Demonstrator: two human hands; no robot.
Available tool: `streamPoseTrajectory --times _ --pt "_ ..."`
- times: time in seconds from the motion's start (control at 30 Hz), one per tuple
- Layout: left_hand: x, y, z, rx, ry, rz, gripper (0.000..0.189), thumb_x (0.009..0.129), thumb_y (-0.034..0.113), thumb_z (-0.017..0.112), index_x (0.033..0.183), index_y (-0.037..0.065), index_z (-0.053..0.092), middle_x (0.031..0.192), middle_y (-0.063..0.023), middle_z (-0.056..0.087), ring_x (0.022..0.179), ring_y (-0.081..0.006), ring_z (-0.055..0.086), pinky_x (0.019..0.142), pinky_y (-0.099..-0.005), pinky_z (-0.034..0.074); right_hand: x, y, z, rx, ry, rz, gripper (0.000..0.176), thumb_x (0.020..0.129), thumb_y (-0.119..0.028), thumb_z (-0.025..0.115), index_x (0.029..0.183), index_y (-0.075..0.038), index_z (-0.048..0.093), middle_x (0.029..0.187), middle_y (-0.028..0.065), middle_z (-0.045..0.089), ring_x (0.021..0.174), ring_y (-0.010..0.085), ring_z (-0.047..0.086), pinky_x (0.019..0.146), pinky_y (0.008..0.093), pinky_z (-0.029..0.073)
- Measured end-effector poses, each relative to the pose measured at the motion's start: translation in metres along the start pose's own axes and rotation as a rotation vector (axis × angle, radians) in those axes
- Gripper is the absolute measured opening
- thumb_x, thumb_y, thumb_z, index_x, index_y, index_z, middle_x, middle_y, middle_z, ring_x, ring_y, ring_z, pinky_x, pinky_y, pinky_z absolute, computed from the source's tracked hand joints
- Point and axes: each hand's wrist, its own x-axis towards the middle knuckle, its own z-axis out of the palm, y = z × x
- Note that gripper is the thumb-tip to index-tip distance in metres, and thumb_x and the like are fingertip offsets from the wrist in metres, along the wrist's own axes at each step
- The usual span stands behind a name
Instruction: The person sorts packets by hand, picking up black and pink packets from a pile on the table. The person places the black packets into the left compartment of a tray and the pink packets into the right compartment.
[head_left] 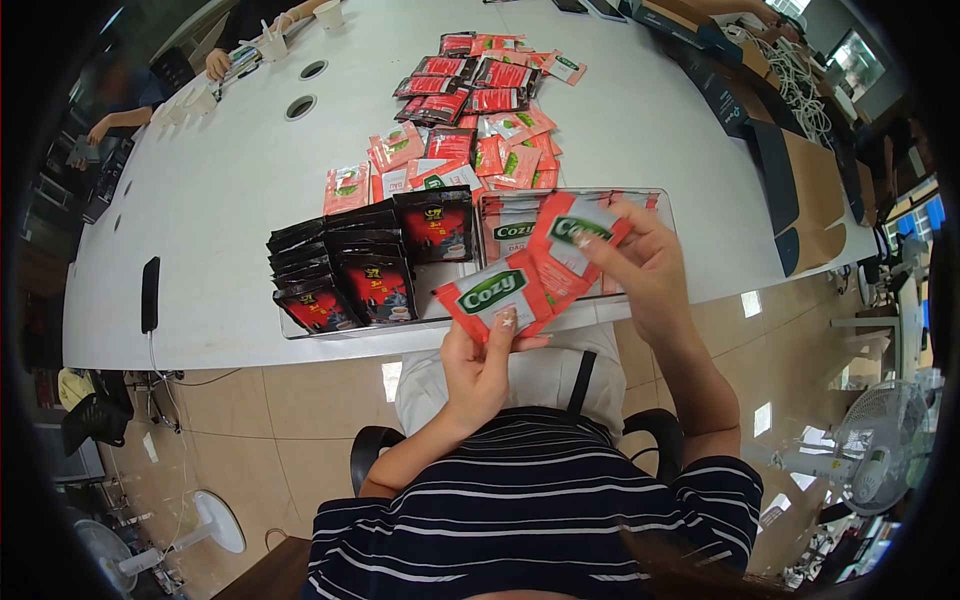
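Observation:
My left hand (478, 368) is closed on a pink and white Cozy sachet (494, 296), thumb on its front. Another Cozy sachet (574, 240) is pinched in my right hand (645, 260), slightly higher and to the right, its lower part touching or overlapping the first. Both are over the front of a clear tray (440, 325). Rows of black and red G7 coffee packets (376, 288) stand in the tray's left part. More Cozy sachets (512, 225) lie in its right part, partly hidden by my hands.
Behind the tray spreads a pile of red-black packets (440, 105) and pink sachets (520, 165) on the white table (220, 260). An open cardboard box (800, 190) with white cables (790, 85) is at right. Other people's hands (217, 64) and paper cups (328, 14) are far left.

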Motion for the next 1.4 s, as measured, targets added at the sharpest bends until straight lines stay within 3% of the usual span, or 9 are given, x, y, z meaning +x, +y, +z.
streamPoseTrajectory --times 0.23,0.33,0.6,0.73,0.93,1.03,1.13,1.2,1.4 --pt "0.002 -0.025 -0.039 0.287 0.297 0.595 0.031 0.096 0.009 0.043 0.121 -0.005 0.033 0.108 -0.0273 0.057 0.085 -0.0362 0.066 0.068 -0.0391 0.060 0.008 0.003 -0.003 -0.358 0.096 -0.216 0.030 0.082 0.007 0.062 0.109 -0.003 0.055 0.097 0.0069 0.064 0.083 0.0096 0.062 0.070 0.0237 0.052" --pt "0.010 -0.031 -0.048 0.378 0.146 0.767 0.028 0.096 0.012 0.043 0.119 -0.002 0.035 0.107 -0.0308 0.057 0.087 -0.0364 0.066 0.066 -0.0384 0.060 0.009 0.013 0.009 -0.659 -0.039 -0.233 0.031 0.080 0.004 0.063 0.109 -0.007 0.057 0.097 0.0059 0.064 0.080 0.0137 0.063 0.065 0.0256 0.051" --pt "0.019 -0.041 -0.064 0.525 -0.111 0.880 0.030 0.097 0.016 0.043 0.120 0.000 0.032 0.102 -0.0317 0.057 0.078 -0.0354 0.067 0.051 -0.0352 0.059 0.032 0.023 0.016 -1.461 -0.308 -0.685 0.024 0.068 -0.010 0.067 0.089 -0.007 0.057 0.085 0.0035 0.052 0.083 0.0192 0.050 0.068 0.0313 0.041" --pt "0.020 -0.034 -0.061 0.601 -0.166 0.899 0.025 0.099 0.016 0.041 0.118 0.003 0.031 0.100 -0.0321 0.058 0.078 -0.0377 0.068 0.060 -0.0391 0.060 0.039 0.023 0.022 -1.731 -0.228 -0.775 0.029 0.066 -0.011 0.065 0.093 -0.007 0.055 0.088 0.0046 0.051 0.083 0.0183 0.050 0.065 0.0285 0.038" --pt "0.016 -0.042 -0.062 0.507 -0.107 0.867 0.033 0.095 0.020 0.051 0.120 0.004 0.039 0.100 -0.0295 0.062 0.083 -0.0397 0.067 0.069 -0.0425 0.058 0.039 0.015 0.022 -1.585 -0.177 -0.695 0.050 0.061 -0.023 0.080 0.100 -0.010 0.052 0.093 0.0036 0.050 0.083 0.0195 0.049 0.068 0.0325 0.036" --pt "0.017 -0.046 -0.065 0.440 -0.103 0.867 0.038 0.091 0.019 0.058 0.122 0.004 0.043 0.101 -0.0287 0.063 0.087 -0.0416 0.067 0.072 -0.0437 0.058 0.038 -0.002 0.002 -1.421 -0.139 -0.620 0.036 0.073 -0.028 0.073 0.096 -0.007 0.057 0.084 0.0041 0.056 0.077 0.0178 0.053 0.062 0.0312 0.039" --pt "0.016 -0.047 -0.066 0.427 -0.132 0.837 0.040 0.088 0.013 0.060 0.123 0.005 0.042 0.102 -0.0296 0.063 0.088 -0.0422 0.067 0.073 -0.0442 0.058 0.026 -0.025 -0.015 -1.077 -0.189 -0.080 0.023 0.080 -0.026 0.069 0.084 -0.004 0.061 0.074 0.0063 0.059 0.068 0.0226 0.055 0.060 0.0348 0.041" --pt "0.014 -0.053 -0.072 0.389 -0.159 0.830 0.045 0.084 0.006 0.063 0.125 0.006 0.044 0.106 -0.0310 0.062 0.093 -0.0433 0.065 0.075 -0.0447 0.057 0.015 -0.025 -0.022 -1.079 -0.339 -0.108 0.025 0.086 -0.026 0.063 0.077 -0.003 0.063 0.067 0.0100 0.061 0.064 0.0287 0.057 0.061 0.0370 0.044" --pt "0.019 -0.039 -0.069 0.406 -0.203 0.804 0.043 0.083 0.008 0.066 0.121 0.004 0.047 0.106 -0.0284 0.063 0.094 -0.0394 0.066 0.072 -0.0403 0.057 -0.002 -0.012 -0.015 -1.149 -0.599 0.062 0.033 0.089 -0.036 0.057 0.099 -0.005 0.067 0.089 0.0095 0.063 0.085 0.0285 0.061 0.074 0.0369 0.047"
